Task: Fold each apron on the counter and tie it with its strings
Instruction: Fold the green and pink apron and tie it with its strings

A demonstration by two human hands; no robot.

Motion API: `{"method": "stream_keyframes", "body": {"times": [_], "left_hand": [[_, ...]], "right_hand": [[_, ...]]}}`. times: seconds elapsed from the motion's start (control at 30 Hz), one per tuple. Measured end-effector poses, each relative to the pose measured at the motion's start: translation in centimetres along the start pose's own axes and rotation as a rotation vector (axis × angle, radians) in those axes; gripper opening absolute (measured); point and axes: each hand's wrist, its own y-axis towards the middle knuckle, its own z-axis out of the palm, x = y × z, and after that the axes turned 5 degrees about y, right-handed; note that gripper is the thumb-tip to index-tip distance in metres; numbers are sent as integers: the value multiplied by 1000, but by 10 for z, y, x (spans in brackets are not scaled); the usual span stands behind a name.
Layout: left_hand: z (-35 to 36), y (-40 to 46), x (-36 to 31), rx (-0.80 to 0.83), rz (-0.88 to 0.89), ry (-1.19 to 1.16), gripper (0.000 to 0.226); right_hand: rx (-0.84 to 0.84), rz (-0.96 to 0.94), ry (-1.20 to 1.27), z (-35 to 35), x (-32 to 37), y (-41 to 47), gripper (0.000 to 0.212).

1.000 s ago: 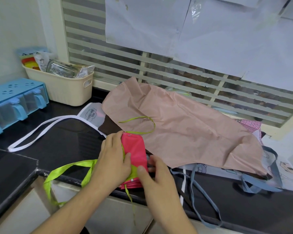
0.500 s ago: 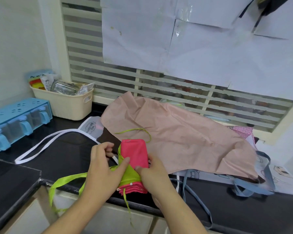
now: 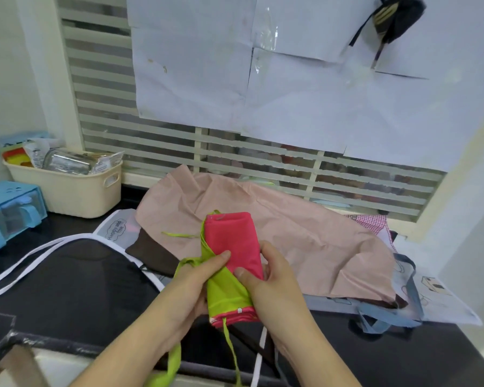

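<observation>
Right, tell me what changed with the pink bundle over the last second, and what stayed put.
The folded pink apron has been lifted off the counter and tilted up. The left hand still pinches the green strap wrapped across it; the right hand shifted from the lower end to grip its right side. The beige apron, cream basket and blue container stayed where they were.

Green strings [image 3: 230,356] cut off at bottom edge.

At your far left a cream basket [image 3: 76,196] of packets stands beside a blue lidded container [image 3: 10,210]. White paper sheets [image 3: 263,79] cover the slatted window [image 3: 104,115] ahead of you.
</observation>
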Motion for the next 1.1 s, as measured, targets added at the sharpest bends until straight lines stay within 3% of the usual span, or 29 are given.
{"method": "stream_keyframes", "body": {"times": [0.13,0.37,0.43,0.53,0.67,0.77,0.97,1.03,1.1], "left_hand": [[1,55,-3,18,115,175,57],[29,143,-23,-67,294,252,38],[32,164,-13,-132,343,194,36],[25,188,11,-271,337,157,31],[6,210,19,-343,355,193,17],[-1,216,17,-363,358,181,19],[4,211,15,-295,366,157,14],[3,210,15,-172,309,-11,16],[3,208,17,-32,223,-152,29]], "right_hand": [[-19,-70,-70,-24,18,17,34],[-69,-80,-42,-60,15,103,14],[-95,-20,69,-64,-5,128,30],[42,97,201,-64,-41,139,40],[178,127,-19,-65,-59,137,26],[209,119,-106,-68,-56,139,37],[110,81,-45,-74,-64,143,52],[64,-51,-88,-82,-61,143,68],[87,-260,-284,-86,-58,143,84]]}}
